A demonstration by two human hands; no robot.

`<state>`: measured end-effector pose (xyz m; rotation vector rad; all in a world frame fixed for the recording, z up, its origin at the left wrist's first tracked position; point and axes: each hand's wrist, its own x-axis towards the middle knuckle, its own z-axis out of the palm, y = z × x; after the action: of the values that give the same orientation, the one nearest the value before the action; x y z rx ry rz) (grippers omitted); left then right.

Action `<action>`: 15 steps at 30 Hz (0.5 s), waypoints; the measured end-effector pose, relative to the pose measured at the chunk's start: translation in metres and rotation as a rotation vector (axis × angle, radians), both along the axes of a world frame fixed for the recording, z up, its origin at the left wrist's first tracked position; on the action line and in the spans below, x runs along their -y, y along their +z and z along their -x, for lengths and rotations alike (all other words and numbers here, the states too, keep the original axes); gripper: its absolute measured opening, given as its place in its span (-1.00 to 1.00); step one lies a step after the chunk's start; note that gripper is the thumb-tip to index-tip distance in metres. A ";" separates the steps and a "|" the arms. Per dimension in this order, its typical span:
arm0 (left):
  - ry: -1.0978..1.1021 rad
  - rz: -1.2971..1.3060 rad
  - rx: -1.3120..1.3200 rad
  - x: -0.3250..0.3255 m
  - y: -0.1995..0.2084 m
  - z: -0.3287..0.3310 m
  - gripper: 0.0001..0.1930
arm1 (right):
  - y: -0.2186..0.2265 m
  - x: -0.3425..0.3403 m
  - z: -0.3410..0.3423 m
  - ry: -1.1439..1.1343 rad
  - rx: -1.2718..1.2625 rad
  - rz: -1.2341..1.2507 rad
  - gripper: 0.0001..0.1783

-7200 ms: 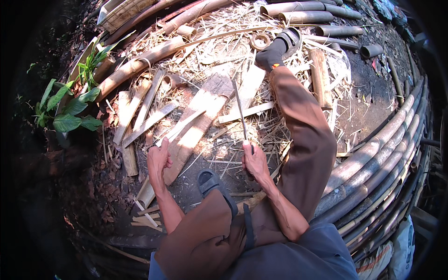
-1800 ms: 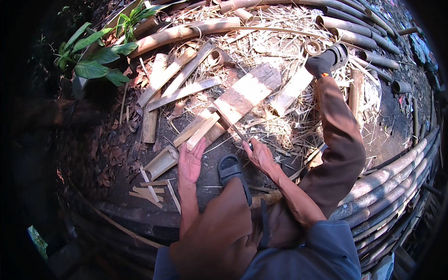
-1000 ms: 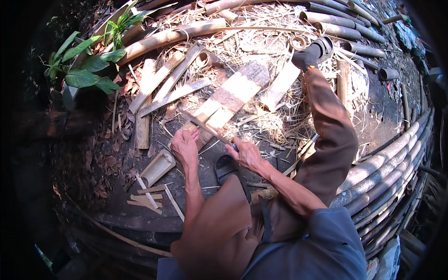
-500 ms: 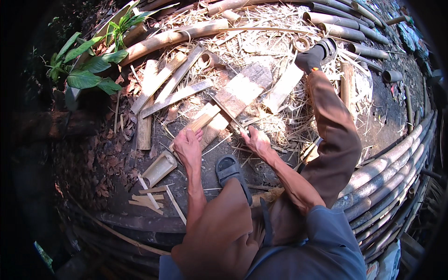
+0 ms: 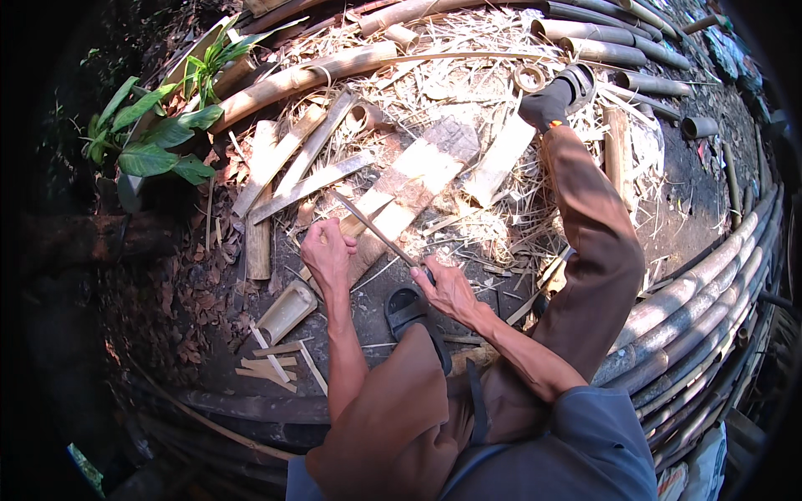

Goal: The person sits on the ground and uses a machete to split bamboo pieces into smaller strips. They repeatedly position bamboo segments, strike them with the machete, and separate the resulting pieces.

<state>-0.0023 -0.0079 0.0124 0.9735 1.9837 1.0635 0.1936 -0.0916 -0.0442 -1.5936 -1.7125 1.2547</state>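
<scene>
My left hand (image 5: pixel 328 257) is closed around the near end of a pale bamboo piece (image 5: pixel 354 225). The piece points away from me, over the near part of a wooden board (image 5: pixel 424 167) on the ground. In my right hand (image 5: pixel 449 292) is the handle of a long knife (image 5: pixel 386 239). Its blade slants up and left across the bamboo piece, the tip reaching beyond the piece's left side. Whether the edge touches or bites into the bamboo, I cannot tell.
Split bamboo lengths (image 5: pixel 311 185) lie left of the board. A cut bamboo section (image 5: pixel 286 311) and several short strips (image 5: pixel 267 367) are near my left forearm. Shavings (image 5: pixel 468 83) cover the ground ahead. Bamboo poles (image 5: pixel 677 309) are stacked at right; a leafy plant (image 5: pixel 146 159) stands at far left.
The knife and my right hand have moved left and nearer me, and the blade now crosses the bamboo piece. My left hand has shifted slightly left, its fingers curled more.
</scene>
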 end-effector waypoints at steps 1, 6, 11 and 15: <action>0.011 0.022 0.041 -0.006 0.000 0.001 -0.73 | 0.002 0.002 0.004 0.001 -0.004 -0.002 -0.59; -0.016 -0.058 0.225 -0.015 0.009 -0.001 -0.62 | 0.010 -0.002 0.021 -0.039 -0.092 0.062 -0.61; 0.007 -0.072 0.146 -0.016 0.010 -0.015 -0.57 | -0.022 -0.010 0.018 -0.119 -0.026 0.000 -0.56; -0.014 -0.158 0.162 -0.020 0.010 -0.023 -0.53 | -0.051 -0.019 -0.004 -0.190 0.079 0.120 -0.51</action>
<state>0.0204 0.0125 0.0227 0.9501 1.7808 1.2653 0.1974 -0.0722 -0.0948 -1.8509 -1.5144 1.2348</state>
